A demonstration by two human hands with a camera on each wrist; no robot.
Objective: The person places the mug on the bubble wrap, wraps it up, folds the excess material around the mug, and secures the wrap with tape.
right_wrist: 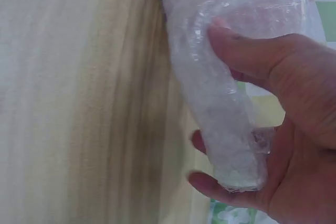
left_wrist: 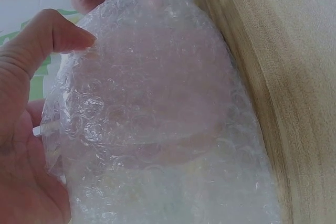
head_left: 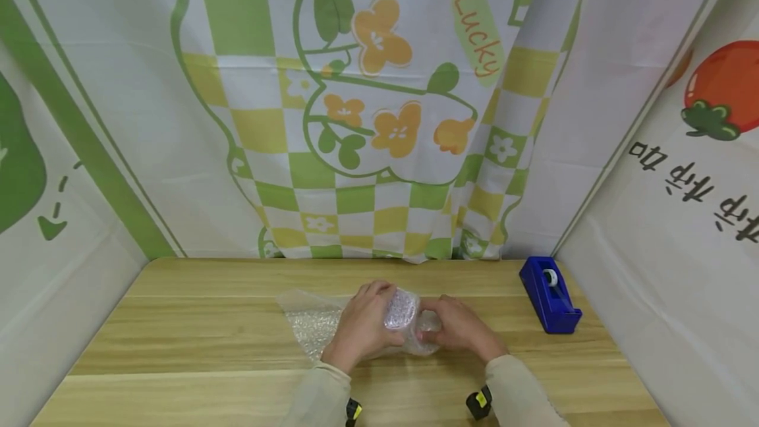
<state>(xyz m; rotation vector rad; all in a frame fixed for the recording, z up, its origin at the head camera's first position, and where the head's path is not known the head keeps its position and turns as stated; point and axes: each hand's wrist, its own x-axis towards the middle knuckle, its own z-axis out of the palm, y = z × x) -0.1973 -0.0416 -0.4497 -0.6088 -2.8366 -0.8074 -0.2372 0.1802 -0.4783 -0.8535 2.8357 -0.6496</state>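
Observation:
A bundle of clear bubble wrap [head_left: 400,310] stands near the front middle of the wooden table, and a pale pinkish, rounded object shows dimly through its layers [left_wrist: 152,93]. My left hand [head_left: 367,321] grips the bundle from the left, its thumb pressed on the plastic and its fingers behind. From the right, my right hand [head_left: 461,327] holds the wrap's narrow folded end [right_wrist: 231,135] between thumb and curled fingers. A loose tail of bubble wrap [head_left: 311,323] trails flat on the table beyond the left hand. What exactly lies inside is hidden.
A blue tape dispenser [head_left: 551,295] with a roll of clear tape sits at the table's right rear. Patterned cloth [head_left: 367,216] hangs behind the wooden table [head_left: 196,335], with more cloth along both sides.

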